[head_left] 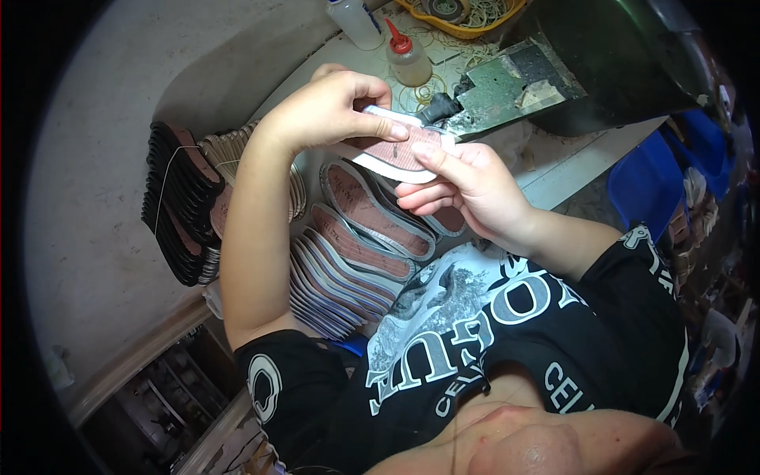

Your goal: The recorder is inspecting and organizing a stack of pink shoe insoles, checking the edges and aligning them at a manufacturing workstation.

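Note:
Between both hands is a shoe insole [380,153] with a pinkish-brown ribbed face and a white rim. My left hand [336,111] grips its upper edge, thumb lying flat across the ribbed face and fingers hidden behind. My right hand [479,186] pinches the near right end, with the thumb on top and fingers underneath. The insole's far edge is up against the dark head of a green machine [499,91]; whether it touches cannot be made out. Just below my hands, similar insoles [360,206] lie in a fanned row.
Bundles of black-edged insoles [178,198] tied with bands stand against the wall at left. Behind the hands are a glue bottle [408,63] with a red nozzle, a white bottle [355,24] and a yellow basket [475,30] of rubber bands. Blue bins [645,178] stand at right.

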Demonstrator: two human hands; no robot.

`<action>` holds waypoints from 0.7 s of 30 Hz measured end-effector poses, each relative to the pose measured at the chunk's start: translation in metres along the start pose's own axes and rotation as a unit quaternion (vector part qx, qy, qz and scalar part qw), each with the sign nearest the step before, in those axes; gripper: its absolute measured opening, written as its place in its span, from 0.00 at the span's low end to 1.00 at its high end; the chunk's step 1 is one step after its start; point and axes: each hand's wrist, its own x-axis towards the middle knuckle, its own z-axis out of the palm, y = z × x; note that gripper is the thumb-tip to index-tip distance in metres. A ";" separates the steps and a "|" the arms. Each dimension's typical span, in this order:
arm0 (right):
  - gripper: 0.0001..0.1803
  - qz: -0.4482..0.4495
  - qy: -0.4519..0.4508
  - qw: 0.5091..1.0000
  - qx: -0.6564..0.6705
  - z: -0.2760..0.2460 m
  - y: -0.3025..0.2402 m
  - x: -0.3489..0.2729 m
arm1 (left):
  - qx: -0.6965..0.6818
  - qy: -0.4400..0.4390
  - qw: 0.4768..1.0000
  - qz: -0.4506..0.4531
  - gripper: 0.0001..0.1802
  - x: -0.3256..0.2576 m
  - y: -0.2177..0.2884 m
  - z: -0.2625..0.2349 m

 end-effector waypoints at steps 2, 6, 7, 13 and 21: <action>0.23 0.007 0.003 1.000 0.011 0.000 -0.004 0.002 | -0.055 -0.016 0.998 -0.025 0.19 -0.002 -0.003 0.002; 0.25 0.034 0.009 0.999 0.003 0.003 -0.013 0.004 | -0.097 0.021 0.994 -0.039 0.17 -0.017 0.005 0.016; 0.24 0.029 0.016 0.999 -0.003 0.003 -0.014 0.003 | -0.098 0.045 0.993 -0.056 0.17 -0.021 0.009 0.021; 0.21 0.026 0.016 0.999 -0.032 -0.001 -0.016 0.004 | -0.215 0.074 0.962 -0.154 0.18 -0.034 0.024 0.044; 0.16 0.011 0.001 0.995 -0.100 -0.009 -0.012 0.007 | -0.377 0.073 0.896 -0.222 0.20 -0.039 0.024 0.063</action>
